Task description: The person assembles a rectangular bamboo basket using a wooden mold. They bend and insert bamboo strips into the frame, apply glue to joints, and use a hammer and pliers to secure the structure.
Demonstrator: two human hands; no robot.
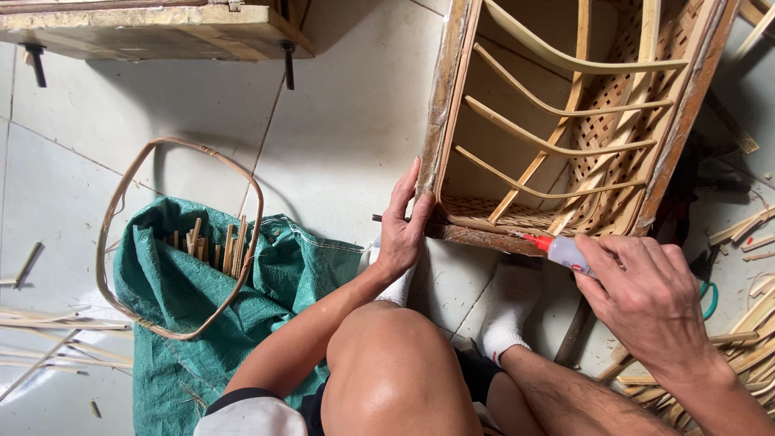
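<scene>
The left hand [401, 226] reaches far from the bent knee with its forearm angled up, fingers straight and pressed flat, thumb spread to the right, while the right hand [646, 303] comes in from the near right, fingers curled closed, knuckles up, wrist bent leftward

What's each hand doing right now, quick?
Left hand: open, fingers pressed against the corner of the bamboo frame.
Right hand: closed on a glue bottle, red tip at the frame's lower edge.
</scene>
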